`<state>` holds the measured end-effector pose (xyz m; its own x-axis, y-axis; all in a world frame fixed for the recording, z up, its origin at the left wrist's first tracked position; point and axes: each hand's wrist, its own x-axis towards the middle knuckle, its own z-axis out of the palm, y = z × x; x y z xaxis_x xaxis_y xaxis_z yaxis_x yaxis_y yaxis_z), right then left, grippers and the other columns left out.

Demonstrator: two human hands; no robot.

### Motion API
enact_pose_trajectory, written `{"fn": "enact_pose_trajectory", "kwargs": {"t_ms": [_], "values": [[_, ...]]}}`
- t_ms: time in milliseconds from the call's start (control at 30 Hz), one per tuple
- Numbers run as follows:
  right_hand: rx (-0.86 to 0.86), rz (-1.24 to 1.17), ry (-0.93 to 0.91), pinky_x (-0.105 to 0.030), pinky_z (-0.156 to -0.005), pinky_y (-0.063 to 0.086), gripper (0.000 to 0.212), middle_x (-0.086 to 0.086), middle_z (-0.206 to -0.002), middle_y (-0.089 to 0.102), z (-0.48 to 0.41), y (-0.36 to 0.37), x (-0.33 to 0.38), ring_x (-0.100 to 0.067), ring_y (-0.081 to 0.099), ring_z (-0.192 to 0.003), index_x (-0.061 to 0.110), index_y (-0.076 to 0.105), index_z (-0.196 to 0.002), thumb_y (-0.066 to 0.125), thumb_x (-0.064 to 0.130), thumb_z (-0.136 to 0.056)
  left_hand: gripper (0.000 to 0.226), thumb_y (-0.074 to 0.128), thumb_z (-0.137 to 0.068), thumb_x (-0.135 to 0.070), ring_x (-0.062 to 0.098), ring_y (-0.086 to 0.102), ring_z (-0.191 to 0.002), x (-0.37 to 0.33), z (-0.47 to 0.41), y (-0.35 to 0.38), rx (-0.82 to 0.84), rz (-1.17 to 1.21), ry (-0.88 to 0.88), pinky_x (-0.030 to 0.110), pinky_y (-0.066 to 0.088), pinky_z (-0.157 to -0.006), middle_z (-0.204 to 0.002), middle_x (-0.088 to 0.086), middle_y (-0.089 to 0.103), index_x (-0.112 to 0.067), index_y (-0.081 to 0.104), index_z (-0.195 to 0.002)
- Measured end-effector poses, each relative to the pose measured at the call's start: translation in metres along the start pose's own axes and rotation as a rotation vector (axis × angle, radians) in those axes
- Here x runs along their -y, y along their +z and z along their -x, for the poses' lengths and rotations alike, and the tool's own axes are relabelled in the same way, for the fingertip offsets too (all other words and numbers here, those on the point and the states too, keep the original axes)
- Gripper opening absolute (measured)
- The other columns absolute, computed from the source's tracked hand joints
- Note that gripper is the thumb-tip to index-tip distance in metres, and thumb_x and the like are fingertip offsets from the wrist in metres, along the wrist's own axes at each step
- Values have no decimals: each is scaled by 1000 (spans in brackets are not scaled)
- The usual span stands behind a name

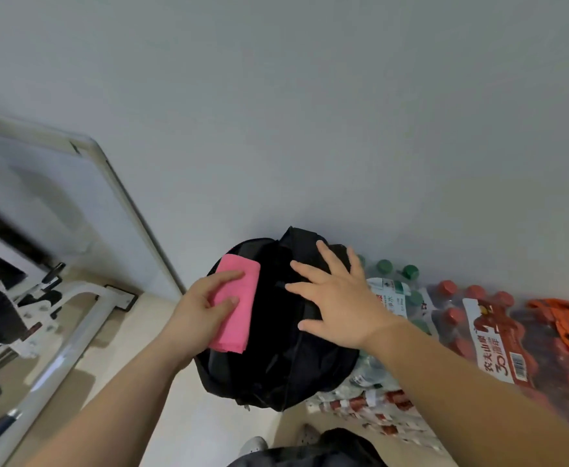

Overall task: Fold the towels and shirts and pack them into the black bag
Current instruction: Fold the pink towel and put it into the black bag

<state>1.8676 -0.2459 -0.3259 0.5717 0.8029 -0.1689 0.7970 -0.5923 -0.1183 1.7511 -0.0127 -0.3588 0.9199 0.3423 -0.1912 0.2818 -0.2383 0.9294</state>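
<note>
The grip of my left hand [199, 308] is pinching the folded pink towel [241, 320] at the edge of the black bag [276, 365]; my right hand [337, 298], spread and empty, is bracing it; I am aiming to slide the fold in flat through the seemingly open mouth.

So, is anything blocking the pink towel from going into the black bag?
Nothing visible. The left hand holds the pink towel at the black bag's left rim; the right hand rests flat on its right side.
</note>
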Motion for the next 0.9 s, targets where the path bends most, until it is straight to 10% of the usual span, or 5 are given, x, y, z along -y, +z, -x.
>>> {"fn": "enact_pose_trajectory", "kwargs": {"t_ms": [167, 533, 900], "values": [[160, 171, 81, -71, -111, -16, 97, 11, -167, -2, -5, 7, -23, -32, -33, -146, 41, 14, -157, 63, 70, -79, 51, 65, -92, -16, 7, 48, -119, 47, -30, 25, 144, -199, -115, 26, 38, -103, -132, -8, 45, -51, 53, -128], [183, 116, 135, -70, -113, -13, 133, 14, -167, 3, 3, 16, -79, -29, -28, -149, 40, -22, -153, 67, 81, -64, 74, 76, -80, -15, 16, 51, -115, 79, -65, 9, 263, -579, -139, 21, 36, -98, -130, 1, 43, -39, 45, -143], [224, 131, 168, -69, -117, -4, 140, 14, -167, -3, 1, 19, -71, -29, -33, -147, 43, -22, -152, 70, 84, -55, 74, 75, -82, -2, 30, 64, -111, 112, -135, 115, 204, -140, -326, 38, 52, -101, -138, 14, 57, -38, 50, -142]]}}
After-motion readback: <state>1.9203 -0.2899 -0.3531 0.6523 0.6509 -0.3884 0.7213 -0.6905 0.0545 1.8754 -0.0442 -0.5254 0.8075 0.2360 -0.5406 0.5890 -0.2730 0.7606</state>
